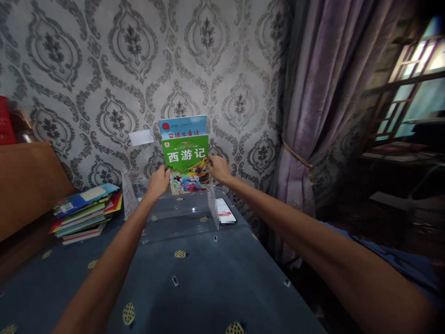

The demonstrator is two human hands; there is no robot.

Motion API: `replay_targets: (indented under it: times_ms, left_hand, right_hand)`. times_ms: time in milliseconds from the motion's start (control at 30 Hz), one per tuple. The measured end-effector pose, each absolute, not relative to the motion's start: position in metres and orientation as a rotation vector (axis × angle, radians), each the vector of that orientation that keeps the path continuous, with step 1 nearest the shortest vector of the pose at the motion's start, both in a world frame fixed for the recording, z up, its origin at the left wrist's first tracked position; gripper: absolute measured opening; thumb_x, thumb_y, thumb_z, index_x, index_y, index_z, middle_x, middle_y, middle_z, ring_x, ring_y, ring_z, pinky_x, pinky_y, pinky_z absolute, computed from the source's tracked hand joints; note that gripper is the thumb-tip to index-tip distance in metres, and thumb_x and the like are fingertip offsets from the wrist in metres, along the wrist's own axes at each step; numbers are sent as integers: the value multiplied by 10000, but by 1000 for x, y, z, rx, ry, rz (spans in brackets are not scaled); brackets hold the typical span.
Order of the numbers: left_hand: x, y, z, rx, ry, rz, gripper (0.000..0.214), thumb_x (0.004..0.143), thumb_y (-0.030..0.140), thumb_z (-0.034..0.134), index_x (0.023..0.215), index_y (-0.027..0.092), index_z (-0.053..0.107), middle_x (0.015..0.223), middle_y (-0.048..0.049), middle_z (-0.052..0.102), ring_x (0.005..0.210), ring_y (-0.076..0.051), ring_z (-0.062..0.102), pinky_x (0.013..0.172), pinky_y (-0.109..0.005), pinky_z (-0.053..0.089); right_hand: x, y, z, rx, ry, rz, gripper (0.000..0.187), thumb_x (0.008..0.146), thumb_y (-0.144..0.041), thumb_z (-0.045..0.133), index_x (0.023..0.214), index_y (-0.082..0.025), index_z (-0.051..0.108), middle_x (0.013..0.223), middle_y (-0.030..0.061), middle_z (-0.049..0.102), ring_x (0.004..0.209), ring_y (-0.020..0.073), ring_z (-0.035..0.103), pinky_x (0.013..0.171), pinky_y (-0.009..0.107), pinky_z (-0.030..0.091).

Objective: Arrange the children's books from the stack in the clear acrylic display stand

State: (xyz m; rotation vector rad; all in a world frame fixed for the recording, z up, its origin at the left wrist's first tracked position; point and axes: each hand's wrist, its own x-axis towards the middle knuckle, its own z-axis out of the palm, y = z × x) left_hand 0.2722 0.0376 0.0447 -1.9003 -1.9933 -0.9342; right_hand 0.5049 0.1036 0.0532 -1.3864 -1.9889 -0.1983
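A green picture book stands upright in a clear acrylic rack against the patterned wall. My left hand grips its lower left edge, fingers closed. My right hand pinches its right edge. Behind it stands a blue book, its top showing above the green one.
A stack of several colourful books lies on the dark blue tablecloth at the left. A phone rests right of the rack. A wooden cabinet stands far left, a purple curtain and a window to the right.
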Motion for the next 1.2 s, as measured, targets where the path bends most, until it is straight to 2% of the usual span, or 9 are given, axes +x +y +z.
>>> replay_targets:
  times_ms: [300, 567, 700, 1200]
  left_hand:
    - [272, 30, 41, -1888, -2014, -903, 294, 1029, 364, 365, 1103, 184, 584, 1027, -145, 732, 1056, -310, 683, 864, -369, 486]
    - [271, 25, 41, -1913, -1993, -938, 283, 1025, 349, 372, 1145, 174, 558, 1086, -157, 723, 1076, -312, 678, 871, -373, 492]
    - [272, 22, 39, -1921, -1984, -946, 283, 1025, 341, 357, 1157, 181, 550, 1064, -148, 721, 1050, -307, 681, 877, -384, 492]
    - [272, 15, 29, -1985, -1917, -1011, 272, 1012, 264, 341, 1187, 152, 516, 1086, -158, 701, 1076, -303, 666, 927, -406, 489]
  right_hand:
    - [507, 99, 44, -1290, -2023, -218, 362, 969, -194, 397, 1269, -132, 590, 1155, 173, 676, 1062, 297, 604, 903, 362, 464]
    - [510, 93, 35, -1224, -2012, -172, 341, 991, -212, 372, 1247, -138, 584, 1145, 159, 665, 1034, 270, 596, 896, 338, 454]
    - [512, 90, 29, -1198, -2006, -144, 344, 994, -219, 363, 1234, -123, 590, 1136, 173, 658, 1026, 281, 600, 905, 361, 455]
    - [516, 73, 1, -1162, -1964, -61, 411, 977, -217, 399, 1340, -91, 545, 1175, 180, 630, 1106, 276, 593, 1003, 390, 457]
